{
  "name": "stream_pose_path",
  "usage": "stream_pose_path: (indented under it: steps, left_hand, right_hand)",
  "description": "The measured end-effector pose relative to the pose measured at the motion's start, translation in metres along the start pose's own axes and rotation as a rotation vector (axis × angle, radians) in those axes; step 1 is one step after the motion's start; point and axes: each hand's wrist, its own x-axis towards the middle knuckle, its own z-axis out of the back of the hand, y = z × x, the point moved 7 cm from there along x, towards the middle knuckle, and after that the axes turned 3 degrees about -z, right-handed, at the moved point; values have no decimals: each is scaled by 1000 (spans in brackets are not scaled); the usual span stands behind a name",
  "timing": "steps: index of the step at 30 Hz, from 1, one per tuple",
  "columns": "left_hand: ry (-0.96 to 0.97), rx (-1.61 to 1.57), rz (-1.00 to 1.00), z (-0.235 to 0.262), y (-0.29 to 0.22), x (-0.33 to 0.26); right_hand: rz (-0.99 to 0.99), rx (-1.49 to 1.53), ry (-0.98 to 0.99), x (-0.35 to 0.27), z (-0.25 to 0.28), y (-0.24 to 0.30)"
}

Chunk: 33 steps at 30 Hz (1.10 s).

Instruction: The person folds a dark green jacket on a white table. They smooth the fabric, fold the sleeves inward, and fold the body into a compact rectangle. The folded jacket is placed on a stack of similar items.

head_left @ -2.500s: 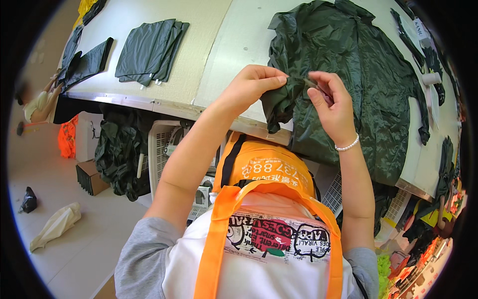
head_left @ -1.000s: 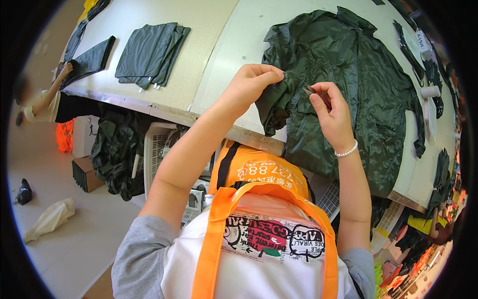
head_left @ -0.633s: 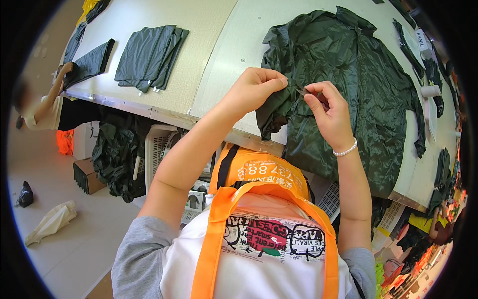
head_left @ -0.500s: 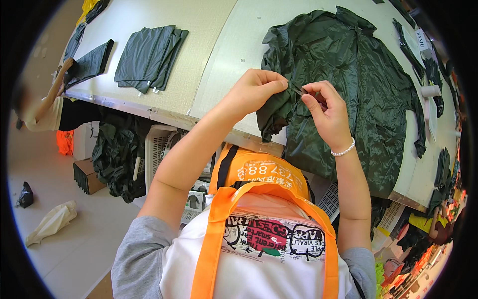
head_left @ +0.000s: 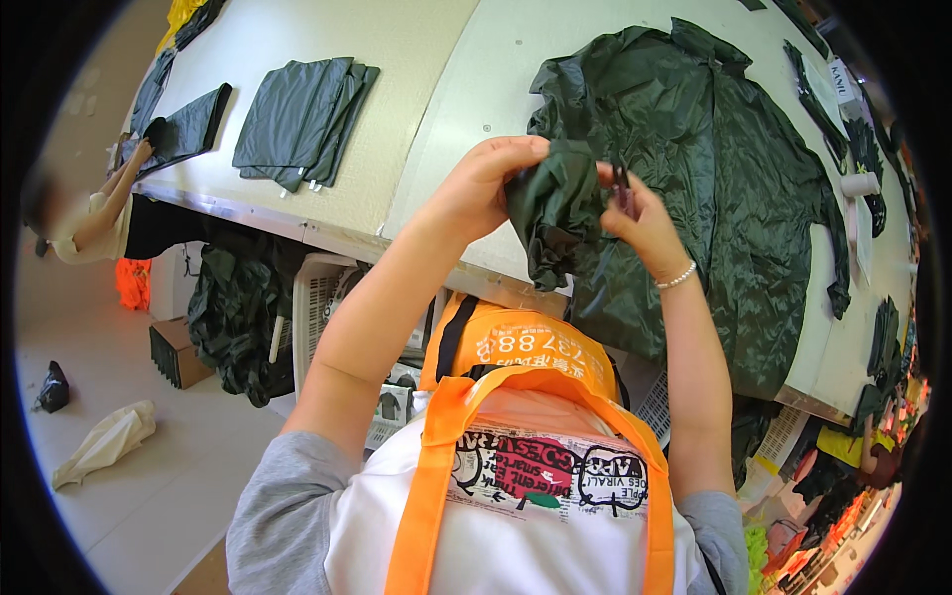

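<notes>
A large dark green jacket (head_left: 724,188) lies spread on the pale work table (head_left: 436,89). My left hand (head_left: 486,183) pinches a lifted fold of the jacket's edge (head_left: 555,213) near the table's front. My right hand (head_left: 640,213), with a pearl bracelet on the wrist, holds a small dark tool against the same fold; the tool is too small to tell apart. Both hands sit close together over the raised cloth.
Folded dark green pieces (head_left: 297,124) lie at the table's left. Another person (head_left: 89,213) reaches onto the table's far left end. A white plastic basket (head_left: 322,297) and dark cloth (head_left: 233,307) sit under the table, a cardboard box (head_left: 174,352) on the floor. More green strips (head_left: 823,99) lie at right.
My hands have lifted the jacket's edge higher and bunched it into a fold between them. The other person's arm now reaches further onto the table at left.
</notes>
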Motion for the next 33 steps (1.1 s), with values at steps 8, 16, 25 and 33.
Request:
stream_pose_path:
  steps: [8, 16, 25, 33]
  left_hand:
    - [-57, 52, -157, -19, 35, -13]
    - [-828, 1225, -781, 54, -68, -19]
    - [-136, 623, -333, -13, -15, -37]
    - [-585, 1414, -997, -9, -70, -75]
  right_hand:
    - [429, -316, -798, 12, 26, 38]
    - [245, -575, -289, -19, -58, 61]
    - [-41, -35, -103, -50, -44, 76]
    - [216, -650, -604, -63, 2, 67]
